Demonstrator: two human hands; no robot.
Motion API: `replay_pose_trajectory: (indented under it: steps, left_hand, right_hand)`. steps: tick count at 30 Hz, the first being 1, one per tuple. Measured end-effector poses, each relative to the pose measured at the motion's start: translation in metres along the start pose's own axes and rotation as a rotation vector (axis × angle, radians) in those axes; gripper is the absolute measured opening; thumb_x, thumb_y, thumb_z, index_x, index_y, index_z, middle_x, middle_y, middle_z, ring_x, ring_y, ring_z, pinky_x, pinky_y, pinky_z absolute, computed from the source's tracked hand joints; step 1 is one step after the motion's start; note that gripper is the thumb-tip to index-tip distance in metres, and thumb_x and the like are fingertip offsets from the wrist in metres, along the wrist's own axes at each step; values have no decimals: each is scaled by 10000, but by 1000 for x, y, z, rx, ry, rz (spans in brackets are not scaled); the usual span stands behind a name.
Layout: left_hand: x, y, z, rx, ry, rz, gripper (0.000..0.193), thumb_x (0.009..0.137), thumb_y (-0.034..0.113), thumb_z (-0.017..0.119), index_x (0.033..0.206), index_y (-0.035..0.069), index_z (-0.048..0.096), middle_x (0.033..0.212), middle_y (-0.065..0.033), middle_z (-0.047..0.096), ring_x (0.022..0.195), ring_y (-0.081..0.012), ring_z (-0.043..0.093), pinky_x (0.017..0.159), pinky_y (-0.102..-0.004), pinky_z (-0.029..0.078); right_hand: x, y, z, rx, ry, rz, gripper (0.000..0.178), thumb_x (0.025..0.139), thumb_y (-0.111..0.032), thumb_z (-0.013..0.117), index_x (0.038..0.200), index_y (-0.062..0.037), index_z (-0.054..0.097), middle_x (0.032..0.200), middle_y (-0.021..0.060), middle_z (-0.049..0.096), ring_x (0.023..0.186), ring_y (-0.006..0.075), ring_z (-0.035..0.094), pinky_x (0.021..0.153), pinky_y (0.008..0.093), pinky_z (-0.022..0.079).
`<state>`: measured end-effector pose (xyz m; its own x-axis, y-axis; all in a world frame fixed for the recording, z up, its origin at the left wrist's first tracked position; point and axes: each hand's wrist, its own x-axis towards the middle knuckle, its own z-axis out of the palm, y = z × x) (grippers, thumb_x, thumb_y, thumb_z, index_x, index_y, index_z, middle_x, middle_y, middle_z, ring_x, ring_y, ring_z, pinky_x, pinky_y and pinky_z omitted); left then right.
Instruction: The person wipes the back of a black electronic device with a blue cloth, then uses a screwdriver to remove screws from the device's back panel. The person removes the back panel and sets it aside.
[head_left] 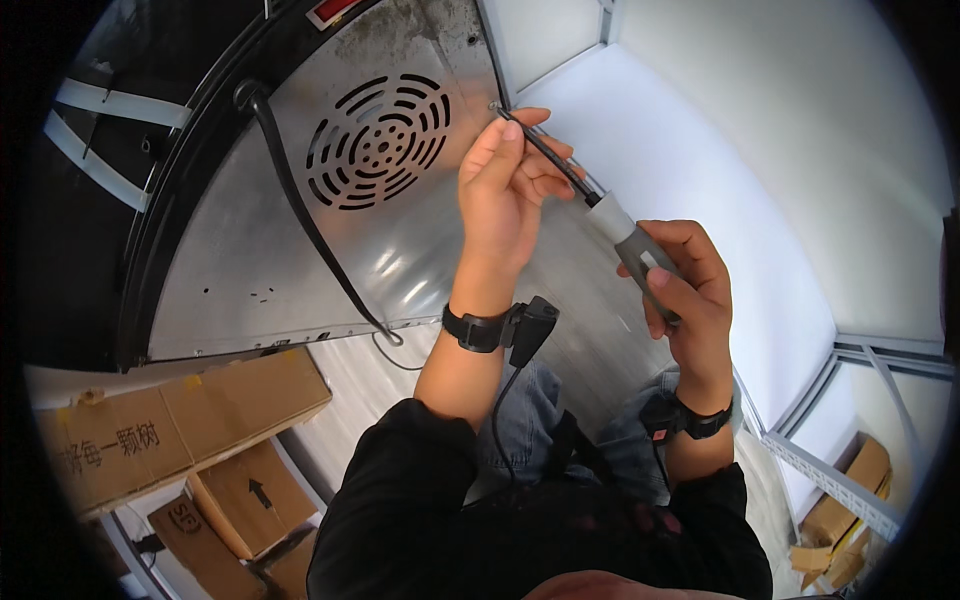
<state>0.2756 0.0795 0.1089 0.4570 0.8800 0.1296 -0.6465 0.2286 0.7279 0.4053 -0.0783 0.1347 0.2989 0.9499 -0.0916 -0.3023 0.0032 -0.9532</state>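
Note:
A screwdriver (608, 212) with a grey handle and a thin dark shaft points up and left at a small screw (493, 105) near the upper right edge of a metal back panel (260, 240). My right hand (682, 282) grips the handle. My left hand (512, 178) pinches the shaft close to its tip, fingers closed around it. Both wrists wear dark bands with a small device and cable.
The panel has a round slotted vent (378, 142) and a black power cable (300, 210) hanging down across it. Cardboard boxes (170, 430) lie at the lower left, more at the lower right (845, 500). A white wall (720, 170) and a metal frame (840, 480) stand on the right.

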Motion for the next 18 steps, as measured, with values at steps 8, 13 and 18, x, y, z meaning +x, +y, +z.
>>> replay_pose_trajectory:
  steps: [8, 13, 18]
  left_hand:
    - [-1, -1, 1, -5, 11, 20, 308, 983, 215, 395, 1123, -29, 520, 815, -155, 652, 635, -259, 658, 577, -302, 557]
    - [1, -6, 0, 36, 40, 68, 306, 978, 213, 406, 1104, -34, 535, 801, -155, 650, 613, -249, 648, 564, -301, 551]
    - [2, -10, 4, -39, 77, 104, 300, 974, 203, 406, 1078, -37, 553, 773, -154, 645, 587, -243, 633, 560, -309, 541]
  right_hand:
    - [6, 7, -10, 132, -77, 32, 327, 848, -110, 571, 1148, 7, 513, 922, 163, 622, 428, 49, 433, 401, 182, 331]
    - [7, 2, -12, 174, -97, 111, 331, 865, -137, 574, 1157, 4, 507, 919, 147, 624, 442, 51, 458, 390, 185, 327]
    - [6, 0, -7, 73, -51, 70, 333, 861, -154, 522, 1147, 17, 521, 891, 182, 626, 383, 58, 440, 364, 172, 319]
